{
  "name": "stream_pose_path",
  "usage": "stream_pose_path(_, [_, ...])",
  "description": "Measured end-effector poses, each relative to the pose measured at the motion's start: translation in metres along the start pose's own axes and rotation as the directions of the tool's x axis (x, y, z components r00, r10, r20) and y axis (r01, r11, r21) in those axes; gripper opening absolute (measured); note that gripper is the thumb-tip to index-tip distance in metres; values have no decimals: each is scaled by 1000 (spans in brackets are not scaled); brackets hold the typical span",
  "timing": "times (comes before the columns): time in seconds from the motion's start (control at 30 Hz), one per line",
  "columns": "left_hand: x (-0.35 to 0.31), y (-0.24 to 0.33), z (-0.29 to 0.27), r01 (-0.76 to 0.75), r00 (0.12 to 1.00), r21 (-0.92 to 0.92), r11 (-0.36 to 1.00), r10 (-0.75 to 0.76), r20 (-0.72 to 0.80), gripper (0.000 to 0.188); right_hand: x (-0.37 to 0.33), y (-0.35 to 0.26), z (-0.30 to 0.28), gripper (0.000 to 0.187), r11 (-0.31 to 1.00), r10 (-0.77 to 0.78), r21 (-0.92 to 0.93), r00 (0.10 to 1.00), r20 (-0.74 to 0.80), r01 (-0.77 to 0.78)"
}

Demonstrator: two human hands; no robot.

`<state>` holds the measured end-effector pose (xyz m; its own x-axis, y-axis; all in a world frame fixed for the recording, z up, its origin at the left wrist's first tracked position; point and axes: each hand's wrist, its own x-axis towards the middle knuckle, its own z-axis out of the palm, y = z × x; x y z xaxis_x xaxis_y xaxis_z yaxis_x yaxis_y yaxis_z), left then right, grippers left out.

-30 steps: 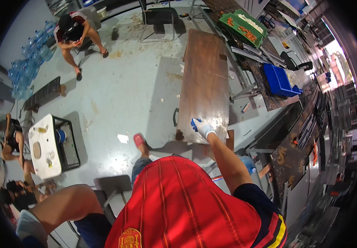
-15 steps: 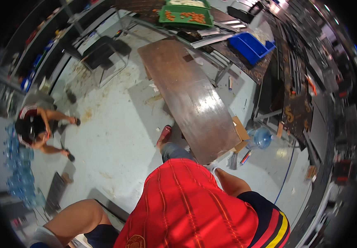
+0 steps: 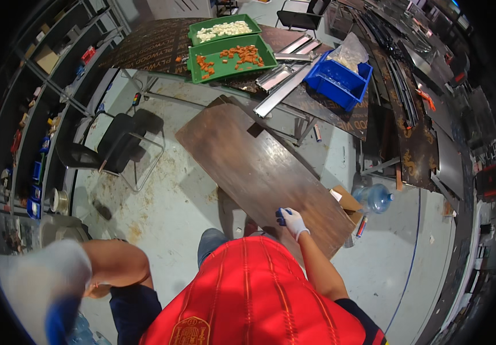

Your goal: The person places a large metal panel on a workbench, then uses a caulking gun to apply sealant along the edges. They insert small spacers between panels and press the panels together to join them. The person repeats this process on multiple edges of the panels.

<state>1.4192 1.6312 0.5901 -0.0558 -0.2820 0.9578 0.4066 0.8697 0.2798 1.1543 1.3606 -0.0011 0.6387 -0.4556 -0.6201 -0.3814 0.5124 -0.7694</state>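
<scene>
My right hand point(image 3: 292, 222), in a white glove with blue finger pads, hangs over the near part of a long brown wooden bench top point(image 3: 254, 167). Its fingers are curled in, and whatever they may hold is hidden. I cannot tell whether that hand touches the wood. At the lower left my left hand point(image 3: 58, 282) is raised close to the camera, also gloved in white and blue. Motion blur hides its fingers. The left arm is bent at the elbow, well apart from the bench.
Green trays point(image 3: 233, 60) with orange and white pieces, metal strips point(image 3: 285, 86) and a blue bin point(image 3: 340, 80) lie on the far table. Black chair point(image 3: 118, 144) and shelving point(image 3: 29, 115) stand left. A water bottle point(image 3: 374, 198) and carton point(image 3: 345, 201) are right of the bench.
My view has tilted up, showing more of the far table. My right hand has come out from behind my body over the bench. My left hand has risen; the seated person has left view.
</scene>
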Motion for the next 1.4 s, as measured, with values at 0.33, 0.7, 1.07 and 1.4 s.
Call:
stream_pose_path(0.33, [-223,-92,-418,835,378,207,511,-258,-889,23,-97,115,-9,26,885,461,423,505,-730,-195])
stream_pose_path(0.7, [-462,-182,-776,783,217,381,-492,-358,-908,33,-126,94,300,31,819,514,235,488,-705,-523])
stream_pose_path(1.07, [-517,-258,-841,576,55,455,-679,-524,-850,37,-50,-55,362,34,790,600,607,306,-739,-81])
stream_pose_path(1.4, [-461,-219,-813,498,-171,-765,408,-818,-549,68,-37,-28,391,30,850,526,462,380,-761,-252])
